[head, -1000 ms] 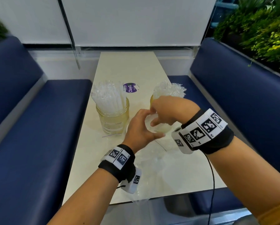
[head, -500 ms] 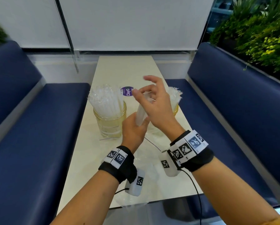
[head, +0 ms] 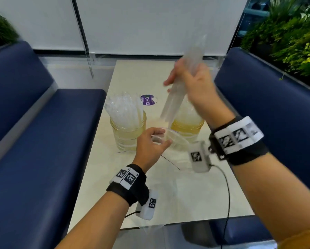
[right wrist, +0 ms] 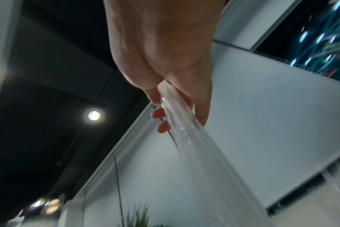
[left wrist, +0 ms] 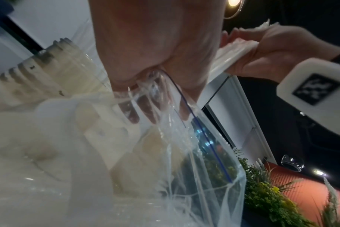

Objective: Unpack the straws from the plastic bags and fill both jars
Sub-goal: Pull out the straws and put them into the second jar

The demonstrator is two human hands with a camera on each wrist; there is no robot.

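Note:
My right hand grips a bundle of clear straws and holds it tilted in the air above the right jar; the straws run out past my fingers in the right wrist view. Lower down, my left hand pinches the mouth of a clear plastic bag, whose blue zip line shows in the left wrist view. The left jar stands packed with wrapped straws. The right jar also holds straws, mostly hidden behind my right arm.
The jars stand mid-way along a pale table between two blue bench seats. A purple round sticker lies behind the jars. Loose clear plastic lies on the table by my left wrist. Plants sit behind the right bench.
My right hand has pulled the straw bundle up out of the bag and raised it well above the right jar. My left hand stays low, holding the bag.

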